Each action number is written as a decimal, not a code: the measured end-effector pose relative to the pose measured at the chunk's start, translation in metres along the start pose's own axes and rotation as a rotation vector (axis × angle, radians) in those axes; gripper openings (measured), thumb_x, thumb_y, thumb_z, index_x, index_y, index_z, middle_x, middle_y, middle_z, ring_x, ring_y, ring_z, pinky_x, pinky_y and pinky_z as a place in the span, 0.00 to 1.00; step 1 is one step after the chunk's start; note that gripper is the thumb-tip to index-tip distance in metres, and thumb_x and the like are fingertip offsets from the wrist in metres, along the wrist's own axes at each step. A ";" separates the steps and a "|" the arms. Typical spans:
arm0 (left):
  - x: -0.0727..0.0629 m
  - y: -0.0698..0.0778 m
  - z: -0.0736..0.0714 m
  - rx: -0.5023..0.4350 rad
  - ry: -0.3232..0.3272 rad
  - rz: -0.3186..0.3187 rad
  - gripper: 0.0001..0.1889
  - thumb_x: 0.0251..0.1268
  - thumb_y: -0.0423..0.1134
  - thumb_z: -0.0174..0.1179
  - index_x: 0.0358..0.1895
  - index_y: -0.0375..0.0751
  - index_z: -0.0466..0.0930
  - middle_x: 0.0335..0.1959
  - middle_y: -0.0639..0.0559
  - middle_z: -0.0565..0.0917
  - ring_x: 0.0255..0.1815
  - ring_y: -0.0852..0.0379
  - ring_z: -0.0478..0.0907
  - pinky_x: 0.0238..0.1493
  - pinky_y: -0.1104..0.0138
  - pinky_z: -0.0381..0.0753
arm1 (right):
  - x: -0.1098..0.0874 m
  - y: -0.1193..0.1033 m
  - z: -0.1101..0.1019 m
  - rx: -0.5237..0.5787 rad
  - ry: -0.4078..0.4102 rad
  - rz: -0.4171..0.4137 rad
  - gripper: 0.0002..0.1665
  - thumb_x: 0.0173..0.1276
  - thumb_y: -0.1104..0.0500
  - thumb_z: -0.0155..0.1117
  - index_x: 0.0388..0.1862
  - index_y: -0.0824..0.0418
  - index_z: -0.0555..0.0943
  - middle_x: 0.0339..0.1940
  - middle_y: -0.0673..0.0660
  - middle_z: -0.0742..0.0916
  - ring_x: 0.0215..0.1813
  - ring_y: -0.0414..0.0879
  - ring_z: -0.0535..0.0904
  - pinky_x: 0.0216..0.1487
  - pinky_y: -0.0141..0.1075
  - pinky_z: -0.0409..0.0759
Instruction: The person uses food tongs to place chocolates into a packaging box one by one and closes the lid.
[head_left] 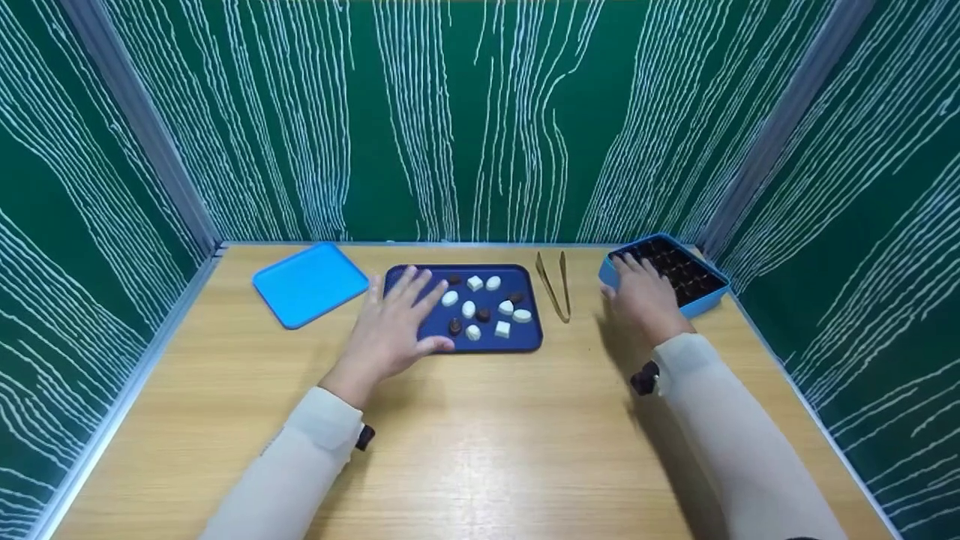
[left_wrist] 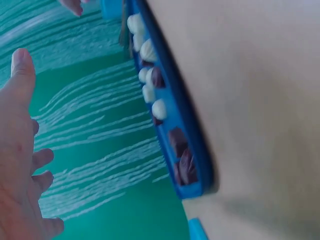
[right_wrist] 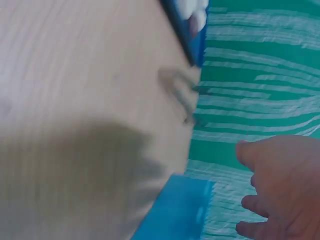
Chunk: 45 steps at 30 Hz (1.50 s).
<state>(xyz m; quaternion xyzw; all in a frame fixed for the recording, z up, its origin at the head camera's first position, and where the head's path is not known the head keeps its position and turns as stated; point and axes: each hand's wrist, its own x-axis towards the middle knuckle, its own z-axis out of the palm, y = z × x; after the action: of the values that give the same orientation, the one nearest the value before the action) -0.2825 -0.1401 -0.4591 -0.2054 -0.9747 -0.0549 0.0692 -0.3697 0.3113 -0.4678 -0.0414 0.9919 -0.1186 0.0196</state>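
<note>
My left hand, fingers spread and holding nothing, hovers over the left part of a dark blue tray. On the tray lie several white and brown chocolates, oval, square and ridged; the hand hides some at the left end, where the left wrist view shows dark chocolates. My right hand, its fingers extended, is over the near left side of a light blue box fitted with a dark brown compartmented insert. In the right wrist view that hand appears above the box with nothing in its fingers.
Gold tongs lie spread on the wooden table between tray and box. A light blue lid lies at the back left. Green walls with white lines enclose the table at the back and sides.
</note>
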 end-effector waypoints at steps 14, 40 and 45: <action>0.015 0.058 0.037 -0.053 -0.159 0.167 0.51 0.76 0.80 0.58 0.95 0.68 0.55 0.97 0.53 0.54 0.99 0.43 0.46 0.96 0.33 0.39 | -0.008 0.027 0.007 -0.092 -0.026 0.041 0.21 0.87 0.62 0.56 0.68 0.73 0.81 0.57 0.76 0.90 0.52 0.69 0.88 0.65 0.74 0.87; 0.007 0.070 0.049 -0.090 -0.273 0.229 0.46 0.81 0.72 0.60 0.93 0.60 0.62 0.94 0.52 0.64 0.97 0.46 0.54 0.97 0.39 0.50 | -0.104 -0.050 -0.002 -0.284 -0.096 -0.324 0.10 0.73 0.73 0.65 0.35 0.62 0.88 0.28 0.56 0.87 0.28 0.49 0.78 0.35 0.48 0.91; 0.005 0.075 0.048 -0.109 -0.272 0.294 0.44 0.81 0.69 0.62 0.92 0.58 0.65 0.93 0.53 0.67 0.96 0.47 0.57 0.97 0.42 0.54 | -0.125 -0.070 0.001 -0.325 -0.132 -0.379 0.12 0.74 0.73 0.64 0.34 0.60 0.87 0.26 0.54 0.85 0.26 0.46 0.75 0.33 0.45 0.89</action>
<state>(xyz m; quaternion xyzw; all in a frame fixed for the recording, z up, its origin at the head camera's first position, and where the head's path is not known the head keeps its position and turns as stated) -0.2616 -0.0638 -0.4994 -0.3542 -0.9302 -0.0685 -0.0671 -0.2403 0.2544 -0.4485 -0.2368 0.9690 0.0439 0.0548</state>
